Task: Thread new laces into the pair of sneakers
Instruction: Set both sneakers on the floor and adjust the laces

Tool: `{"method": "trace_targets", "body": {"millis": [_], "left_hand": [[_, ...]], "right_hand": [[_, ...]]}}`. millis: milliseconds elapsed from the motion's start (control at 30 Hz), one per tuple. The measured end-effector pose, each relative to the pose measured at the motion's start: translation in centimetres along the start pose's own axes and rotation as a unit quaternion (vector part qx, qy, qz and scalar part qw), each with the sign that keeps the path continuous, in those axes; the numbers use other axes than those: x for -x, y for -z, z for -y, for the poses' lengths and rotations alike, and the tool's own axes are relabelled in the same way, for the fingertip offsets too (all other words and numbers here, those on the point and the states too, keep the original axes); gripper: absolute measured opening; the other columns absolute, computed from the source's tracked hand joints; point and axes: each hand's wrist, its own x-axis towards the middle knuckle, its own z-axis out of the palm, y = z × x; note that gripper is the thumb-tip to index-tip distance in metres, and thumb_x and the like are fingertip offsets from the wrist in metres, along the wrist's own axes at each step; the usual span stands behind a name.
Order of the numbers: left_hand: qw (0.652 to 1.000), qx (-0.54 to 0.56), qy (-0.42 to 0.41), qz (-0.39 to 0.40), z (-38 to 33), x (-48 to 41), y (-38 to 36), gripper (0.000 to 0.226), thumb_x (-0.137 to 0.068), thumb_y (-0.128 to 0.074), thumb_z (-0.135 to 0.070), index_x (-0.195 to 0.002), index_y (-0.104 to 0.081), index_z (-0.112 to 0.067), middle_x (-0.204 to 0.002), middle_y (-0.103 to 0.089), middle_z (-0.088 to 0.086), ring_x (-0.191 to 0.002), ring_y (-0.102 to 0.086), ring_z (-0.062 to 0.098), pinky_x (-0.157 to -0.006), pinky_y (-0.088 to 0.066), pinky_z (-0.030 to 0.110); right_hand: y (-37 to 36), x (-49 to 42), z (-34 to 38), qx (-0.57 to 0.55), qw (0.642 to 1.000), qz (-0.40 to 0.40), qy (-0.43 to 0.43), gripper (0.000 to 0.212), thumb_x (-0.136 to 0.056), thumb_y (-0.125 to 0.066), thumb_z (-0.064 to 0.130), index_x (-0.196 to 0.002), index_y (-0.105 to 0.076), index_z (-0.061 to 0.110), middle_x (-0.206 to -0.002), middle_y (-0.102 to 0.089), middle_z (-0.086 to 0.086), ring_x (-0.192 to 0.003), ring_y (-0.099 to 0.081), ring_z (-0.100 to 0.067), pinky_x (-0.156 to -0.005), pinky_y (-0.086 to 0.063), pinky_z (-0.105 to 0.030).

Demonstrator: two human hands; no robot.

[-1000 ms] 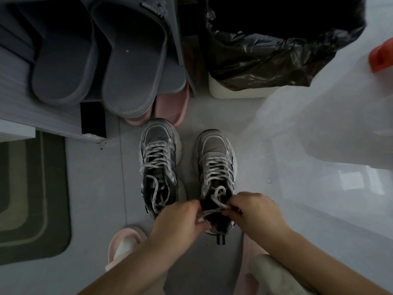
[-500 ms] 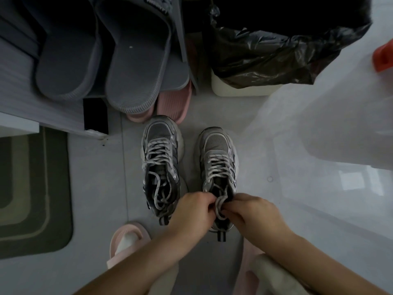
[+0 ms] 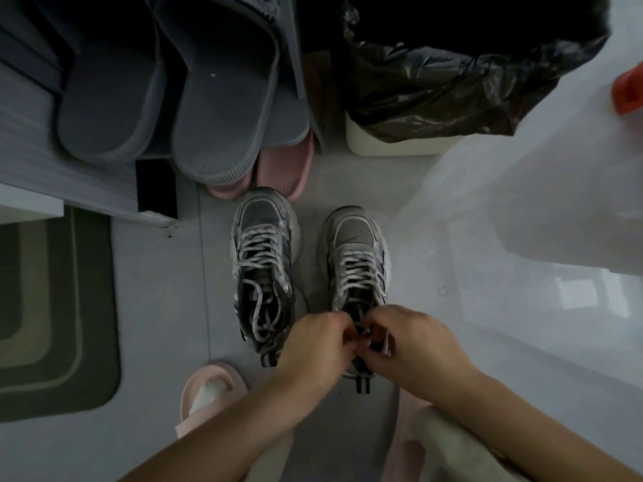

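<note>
On floor (image 3: 156, 342), mid-view: left sneaker (image 3: 264, 245) and right sneaker (image 3: 355, 245), grey, standing side by side, slightly apart, toes pointing away.

Over right sneaker's opening: left hand (image 3: 313, 346) and right hand (image 3: 410, 346), meeting fingertip to fingertip, fingers curling inward, both pinching lace (image 3: 363, 331) ends between them, covering tongue and collar. Ahead of hands: same lace running in crossed rows up shoe's front.

Inside left sneaker: loose lace (image 3: 259, 307), ends lying coiled in opening, upper rows crossing above.

Beyond left sneaker's toe: pink slippers (image 3: 282, 168), lying just beside it, tucking under shelf (image 3: 41, 168).

On shelf: grey slippers (image 3: 222, 109), pair, lying side by side, heels overhanging front edge.

Right of shelf, far side: bin (image 3: 382, 146), pale, standing on floor, wearing black bag (image 3: 435, 81) draping over rim.

Along left edge: mat (image 3: 52, 307), green, banded, lying flat.

Near edge, left of forearms: worn slipper (image 3: 208, 380), pink, sitting on a foot.

At upper right edge: orange thing (image 3: 629, 92), showing only partly, too cut off for naming.
</note>
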Motion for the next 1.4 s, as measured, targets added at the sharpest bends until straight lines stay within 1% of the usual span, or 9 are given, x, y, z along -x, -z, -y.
{"method": "trace_targets", "body": {"millis": [133,233,367,433,567,800,933,1067,1400], "left_hand": [[0.999,0.006,-0.043,-0.027,0.8,0.4,0.6,0.017,-0.084,-0.066,-0.036,-0.093,-0.069,-0.021,-0.087,-0.068,-0.005,-0.081,-0.062,0.007,-0.071,-0.043,0.018],[0.990,0.065,-0.041,-0.118,2.1,1.9,3.5,0.015,-0.077,-0.074,-0.036,-0.085,-0.067,-0.025,-0.070,-0.055,-0.016,-0.066,-0.055,-0.004,-0.061,-0.038,0.004],[0.954,0.082,0.042,-0.287,4.7,2.9,7.4,0.026,-0.080,-0.072,-0.027,-0.101,-0.058,-0.021,-0.086,-0.047,-0.011,-0.067,-0.052,0.002,-0.060,-0.040,0.014],[0.964,0.046,0.142,-0.222,6.8,2.2,7.7,0.047,-0.080,-0.070,-0.029,-0.121,-0.051,-0.015,-0.108,-0.048,-0.001,-0.070,-0.053,0.006,-0.067,-0.046,0.028],[0.977,0.010,0.209,-0.032,9.4,0.0,6.0,0.048,-0.088,-0.060,-0.034,-0.130,-0.048,-0.013,-0.124,-0.060,0.010,-0.099,-0.061,0.031,-0.082,-0.045,0.032],[0.978,-0.017,0.205,-0.023,8.9,0.3,6.2,0.032,-0.095,-0.047,-0.025,-0.123,-0.050,-0.010,-0.118,-0.063,0.015,-0.107,-0.058,0.034,-0.080,-0.044,0.033],[0.984,0.010,0.174,-0.031,7.5,4.5,8.5,0.022,-0.094,-0.047,-0.023,-0.112,-0.053,-0.012,-0.107,-0.066,0.013,-0.096,-0.062,0.032,-0.075,-0.047,0.033],[0.989,0.035,0.142,0.008,4.8,9.5,11.8,0.008,-0.095,-0.046,-0.027,-0.093,-0.048,-0.020,-0.082,-0.066,0.004,-0.075,-0.067,0.023,-0.066,-0.051,0.032],[0.997,0.029,0.064,-0.020,-2.6,18.8,22.3,0.013,-0.098,-0.042,-0.019,-0.096,-0.050,-0.009,-0.067,-0.062,0.004,-0.037,-0.054,0.001,-0.042,-0.043,0.019]], "right_hand": [[-1.7,0.1,-1.7,0.060,0.997,0.032,0.033,0.032,-0.071,-0.042,0.052,-0.074,-0.069,0.035,-0.074,-0.061,0.012,-0.060,-0.063,-0.016,-0.043,-0.047,-0.030],[-0.3,0.1,-1.9,-0.021,0.999,-0.011,-0.037,0.022,-0.077,-0.057,0.052,-0.072,-0.054,0.031,-0.065,-0.050,0.014,-0.054,-0.050,-0.007,-0.050,-0.040,-0.026],[0.4,-0.5,-2.8,-0.080,0.981,0.010,-0.174,0.052,-0.075,-0.064,0.060,-0.108,-0.039,0.028,-0.095,-0.061,0.008,-0.078,-0.061,-0.015,-0.068,-0.048,-0.034],[0.2,-1.2,-2.7,-0.038,0.980,0.071,-0.180,0.074,-0.080,-0.057,0.062,-0.139,-0.023,0.033,-0.117,-0.061,-0.001,-0.096,-0.064,-0.022,-0.082,-0.051,-0.038],[-0.5,-2.2,-1.7,-0.036,0.985,0.089,-0.143,0.080,-0.089,-0.054,0.037,-0.146,0.001,0.047,-0.112,-0.067,-0.009,-0.101,-0.063,-0.029,-0.082,-0.050,-0.036],[-0.1,-3.1,0.8,-0.038,0.993,0.063,-0.088,0.074,-0.091,-0.048,0.021,-0.148,-0.006,0.040,-0.087,-0.069,-0.011,-0.080,-0.063,-0.032,-0.070,-0.048,-0.037],[3.1,-1.0,2.9,-0.037,0.997,0.058,-0.046,0.076,-0.091,-0.050,0.023,-0.143,0.003,0.042,-0.071,-0.062,-0.002,-0.067,-0.062,-0.023,-0.059,-0.040,-0.028],[8.6,1.9,5.5,-0.012,0.997,0.072,0.001,0.076,-0.089,-0.052,0.025,-0.139,0.000,0.049,-0.083,-0.069,-0.003,-0.074,-0.064,-0.019,-0.065,-0.044,-0.025],[19.3,8.3,12.8,0.038,0.996,0.021,0.073,0.068,-0.091,-0.050,0.025,-0.144,-0.016,0.050,-0.085,-0.066,0.005,-0.071,-0.062,-0.010,-0.065,-0.050,-0.023]]}}
